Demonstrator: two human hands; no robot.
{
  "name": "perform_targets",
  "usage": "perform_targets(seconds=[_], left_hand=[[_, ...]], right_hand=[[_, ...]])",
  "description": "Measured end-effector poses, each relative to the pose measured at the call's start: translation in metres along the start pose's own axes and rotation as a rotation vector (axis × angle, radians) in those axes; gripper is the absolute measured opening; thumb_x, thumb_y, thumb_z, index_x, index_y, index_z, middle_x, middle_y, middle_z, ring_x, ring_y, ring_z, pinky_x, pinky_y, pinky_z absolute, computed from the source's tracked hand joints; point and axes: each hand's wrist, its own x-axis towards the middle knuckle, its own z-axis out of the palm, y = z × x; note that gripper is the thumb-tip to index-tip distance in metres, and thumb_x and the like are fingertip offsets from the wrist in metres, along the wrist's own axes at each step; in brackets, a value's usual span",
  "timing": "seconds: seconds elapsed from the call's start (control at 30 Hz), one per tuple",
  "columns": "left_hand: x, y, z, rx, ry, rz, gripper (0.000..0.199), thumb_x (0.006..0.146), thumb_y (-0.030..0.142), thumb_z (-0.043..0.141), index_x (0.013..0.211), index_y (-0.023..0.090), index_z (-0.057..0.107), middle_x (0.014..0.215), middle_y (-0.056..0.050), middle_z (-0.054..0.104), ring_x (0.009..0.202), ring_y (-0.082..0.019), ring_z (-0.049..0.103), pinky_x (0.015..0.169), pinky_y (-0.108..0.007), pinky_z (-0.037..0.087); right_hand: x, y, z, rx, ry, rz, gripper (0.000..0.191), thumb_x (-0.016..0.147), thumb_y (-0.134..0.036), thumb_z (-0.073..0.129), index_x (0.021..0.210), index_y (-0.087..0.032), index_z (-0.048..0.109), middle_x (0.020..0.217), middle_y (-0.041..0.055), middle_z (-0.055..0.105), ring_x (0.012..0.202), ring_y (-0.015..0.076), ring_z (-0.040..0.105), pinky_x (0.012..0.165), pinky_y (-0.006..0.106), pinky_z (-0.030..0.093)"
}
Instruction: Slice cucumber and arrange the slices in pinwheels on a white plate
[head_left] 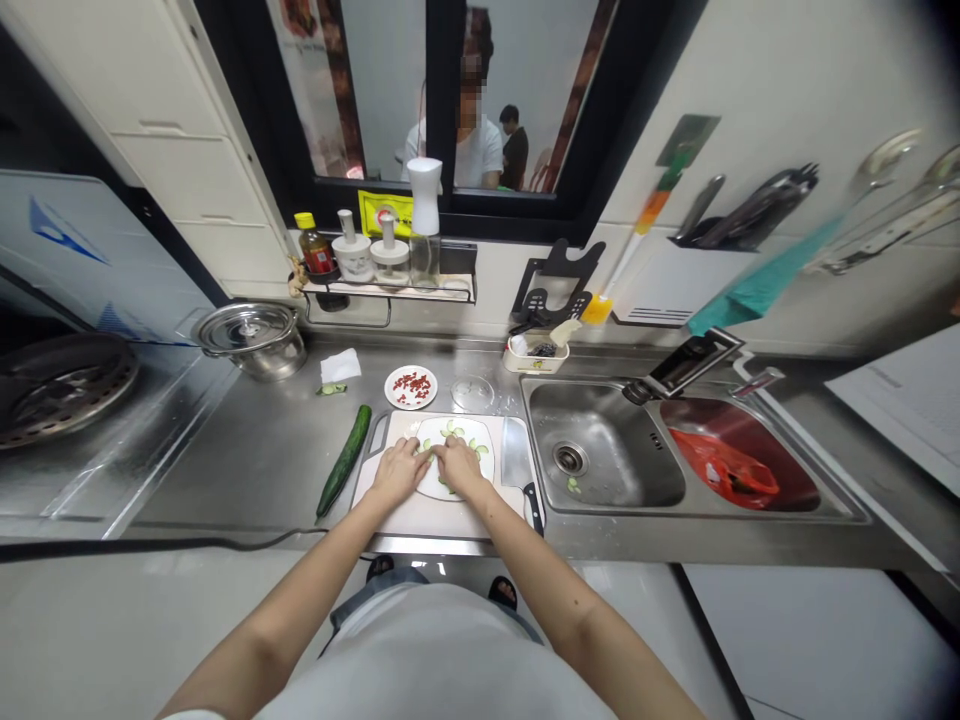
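A white plate point(485, 462) rests on the pale cutting board point(405, 520), with thin green-edged cucumber slices point(452, 428) laid out in curves on it. Over the plate's left part, my left hand point(401, 470) and my right hand point(459, 467) meet at the fingertips, closed around a cucumber slice that they mostly hide. A cleaver point(516, 452) with a black handle lies flat on the board, right of the plate. To the board's left is a whole cucumber point(345, 462). Behind the board sits a small white plate of chopped red pieces point(411, 386).
On the right is a double sink point(611, 480) with a red plastic bag point(724, 470) in its far basin. A lidded steel pot point(255, 338) stands at the back left. Beside the small plate is a clear dish point(472, 393). Condiment bottles line a wall shelf point(390, 288).
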Motion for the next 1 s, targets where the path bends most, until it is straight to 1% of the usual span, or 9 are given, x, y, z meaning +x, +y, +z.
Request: perform_targets(seconds=[0.3,0.47,0.6,0.73,0.83,1.0], left_hand=[[0.003,-0.002,0.004,-0.002,-0.022,-0.013,0.034,0.096,0.037,0.041,0.117,0.028,0.065,0.104,-0.009,0.055,0.098,-0.023,0.047,0.082,-0.033,0.042],[0.007,-0.001,0.002,-0.028,-0.023,-0.037,0.033,0.096,0.038,0.041,0.108,0.025,0.069,0.103,-0.010,0.055,0.099,-0.023,0.048,0.081,-0.033,0.042],[0.012,0.004,-0.001,-0.020,-0.039,-0.053,0.037,0.097,0.039,0.039,0.103,0.022,0.071,0.100,-0.011,0.057,0.098,-0.023,0.049,0.079,-0.033,0.042],[0.016,0.007,-0.002,0.001,-0.074,-0.044,0.040,0.098,0.037,0.036,0.098,0.018,0.071,0.095,-0.011,0.060,0.097,-0.024,0.051,0.079,-0.034,0.042],[0.018,0.008,-0.004,-0.006,-0.099,-0.042,0.041,0.098,0.035,0.035,0.094,0.017,0.072,0.091,-0.012,0.062,0.097,-0.024,0.052,0.079,-0.034,0.042],[0.018,0.007,-0.005,-0.038,-0.081,-0.061,0.036,0.097,0.033,0.038,0.089,0.018,0.070,0.090,-0.012,0.064,0.098,-0.025,0.053,0.079,-0.034,0.042]], right_hand=[[0.001,-0.001,0.001,0.002,-0.025,0.003,0.036,0.095,-0.024,0.037,0.119,-0.026,0.065,0.116,0.0126,0.058,0.108,0.0243,0.051,0.084,0.033,0.042],[0.005,0.000,-0.002,0.023,-0.040,0.022,0.037,0.094,-0.020,0.038,0.118,-0.025,0.066,0.114,0.0122,0.060,0.108,0.0235,0.052,0.082,0.031,0.042],[0.010,0.000,-0.004,0.039,-0.056,0.026,0.034,0.093,-0.020,0.041,0.115,-0.023,0.067,0.112,0.0124,0.061,0.108,0.0238,0.052,0.081,0.031,0.042],[0.016,-0.001,-0.005,0.074,-0.039,0.019,0.032,0.092,-0.019,0.042,0.109,-0.020,0.069,0.110,0.0133,0.063,0.106,0.0237,0.054,0.080,0.030,0.042],[0.019,0.000,-0.007,0.102,-0.023,0.012,0.030,0.092,-0.020,0.043,0.105,-0.019,0.070,0.109,0.0117,0.066,0.104,0.0221,0.057,0.080,0.028,0.041],[0.018,0.004,-0.010,0.151,0.014,0.040,0.031,0.093,-0.020,0.041,0.104,-0.018,0.070,0.105,0.0101,0.069,0.099,0.0200,0.060,0.079,0.026,0.040]])
